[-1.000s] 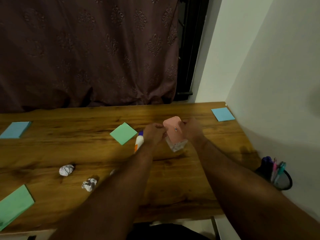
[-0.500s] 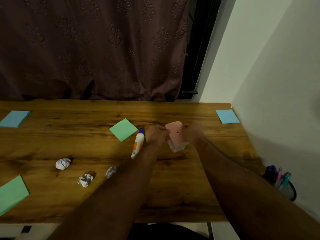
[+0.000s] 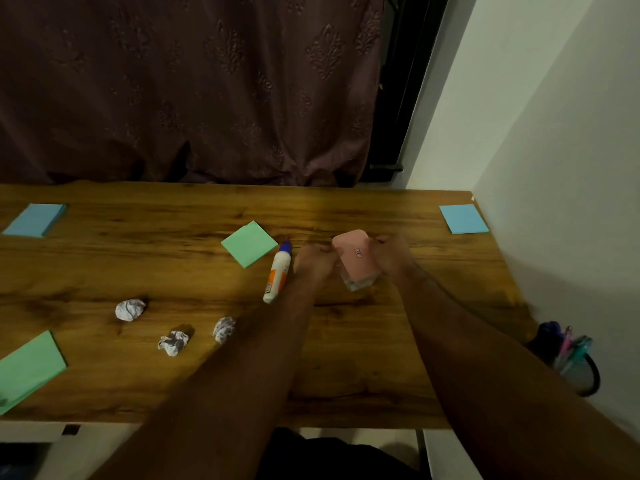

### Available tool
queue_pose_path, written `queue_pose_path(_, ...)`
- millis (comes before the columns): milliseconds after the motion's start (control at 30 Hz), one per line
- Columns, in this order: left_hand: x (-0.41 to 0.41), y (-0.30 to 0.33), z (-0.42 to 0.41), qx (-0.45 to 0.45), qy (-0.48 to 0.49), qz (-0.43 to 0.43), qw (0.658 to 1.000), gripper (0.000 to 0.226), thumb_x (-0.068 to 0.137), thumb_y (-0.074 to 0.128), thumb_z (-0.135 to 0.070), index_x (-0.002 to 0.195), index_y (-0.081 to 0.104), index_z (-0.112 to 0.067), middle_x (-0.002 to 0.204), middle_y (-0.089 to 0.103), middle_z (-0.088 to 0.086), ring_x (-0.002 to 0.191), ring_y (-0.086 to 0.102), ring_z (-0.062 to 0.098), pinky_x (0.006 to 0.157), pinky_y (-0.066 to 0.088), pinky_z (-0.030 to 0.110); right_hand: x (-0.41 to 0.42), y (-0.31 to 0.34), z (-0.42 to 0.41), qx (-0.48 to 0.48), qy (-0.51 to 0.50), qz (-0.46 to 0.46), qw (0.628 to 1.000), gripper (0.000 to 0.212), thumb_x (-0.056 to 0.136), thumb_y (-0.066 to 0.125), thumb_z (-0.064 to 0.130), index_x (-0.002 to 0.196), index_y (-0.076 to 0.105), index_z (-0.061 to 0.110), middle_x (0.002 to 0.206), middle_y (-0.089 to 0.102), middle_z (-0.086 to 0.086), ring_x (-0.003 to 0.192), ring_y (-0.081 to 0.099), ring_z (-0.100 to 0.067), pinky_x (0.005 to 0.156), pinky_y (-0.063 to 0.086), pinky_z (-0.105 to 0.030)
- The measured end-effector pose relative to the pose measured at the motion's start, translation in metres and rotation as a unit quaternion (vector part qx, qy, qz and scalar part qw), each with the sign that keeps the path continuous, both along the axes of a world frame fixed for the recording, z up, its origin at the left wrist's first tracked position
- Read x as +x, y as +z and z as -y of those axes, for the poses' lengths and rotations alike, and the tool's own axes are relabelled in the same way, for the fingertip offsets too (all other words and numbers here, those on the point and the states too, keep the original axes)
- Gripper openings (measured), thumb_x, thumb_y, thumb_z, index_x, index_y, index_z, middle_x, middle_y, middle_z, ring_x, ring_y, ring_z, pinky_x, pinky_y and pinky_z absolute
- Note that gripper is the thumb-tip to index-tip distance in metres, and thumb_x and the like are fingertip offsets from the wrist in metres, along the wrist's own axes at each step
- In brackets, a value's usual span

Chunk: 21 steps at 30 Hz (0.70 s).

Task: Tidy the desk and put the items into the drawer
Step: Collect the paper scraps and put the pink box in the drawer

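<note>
Pink-lidded clear box (image 3: 353,259) is gripped from both sides between left hand (image 3: 313,259) and right hand (image 3: 391,256), fingers curled round its edges, raised just over the wooden desk (image 3: 346,358), long axis pointing away from the person, both hands equally near

No text can be read. The pink box (image 3: 355,259) carries a small dark mark on its top face, too small to make out. The glue bottle (image 3: 278,273) bears an orange label; its print is blurred and illegible.
</note>
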<state>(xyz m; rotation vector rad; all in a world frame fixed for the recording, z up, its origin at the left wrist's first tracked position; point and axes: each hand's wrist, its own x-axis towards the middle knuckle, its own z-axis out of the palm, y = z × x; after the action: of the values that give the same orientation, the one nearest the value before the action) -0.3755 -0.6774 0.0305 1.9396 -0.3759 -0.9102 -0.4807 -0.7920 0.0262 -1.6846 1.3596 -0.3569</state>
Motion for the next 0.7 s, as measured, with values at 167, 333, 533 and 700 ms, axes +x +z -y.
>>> queue_pose_path(167,0.004,0.002,0.008,0.037,-0.033,0.099,0.994,0.024,0.093,0.061,-0.031,0.108,0.068,-0.014,0.099,0.068,0.001,0.081,0.062,0.016,0.077,0.056,0.034,-0.005,-0.006,0.001,0.151,-0.046,0.077,0.985,0.016,0.090,0.067,0.025,0.098,0.064,0.011,0.094,0.067,-0.011,0.080,0.065,-0.027,0.062,0.054,-0.036)
queue_pose_path(333,0.004,0.005,0.014,0.074,-0.052,0.129,0.987,0.024,0.096,0.053,-0.026,0.106,0.067,-0.010,0.104,0.069,0.012,0.089,0.065,0.026,0.082,0.057,0.041,-0.006,-0.009,-0.004,0.203,-0.056,0.093,0.973,0.015,0.092,0.064,0.025,0.080,0.059,0.017,0.084,0.064,-0.011,0.064,0.059,-0.023,0.051,0.046,-0.029)
queue_pose_path(533,-0.029,-0.004,0.013,0.130,-0.021,0.206,0.970,0.038,0.103,0.028,-0.036,0.129,0.046,-0.015,0.120,0.061,0.015,0.112,0.059,0.033,0.080,0.046,0.038,-0.005,-0.006,-0.013,0.178,-0.073,0.104,0.976,0.022,0.094,0.061,0.027,0.105,0.064,0.008,0.091,0.064,-0.013,0.061,0.057,-0.023,0.039,0.043,-0.022)
queue_pose_path(700,-0.033,-0.011,0.014,0.143,-0.004,0.228,0.963,0.041,0.104,0.025,-0.039,0.120,0.049,-0.009,0.113,0.064,0.014,0.104,0.062,0.029,0.070,0.043,0.033,-0.003,-0.013,-0.022,0.075,-0.066,0.078,0.992,0.027,0.095,0.056,0.031,0.105,0.060,0.007,0.102,0.068,-0.014,0.088,0.068,-0.032,0.059,0.059,-0.043)
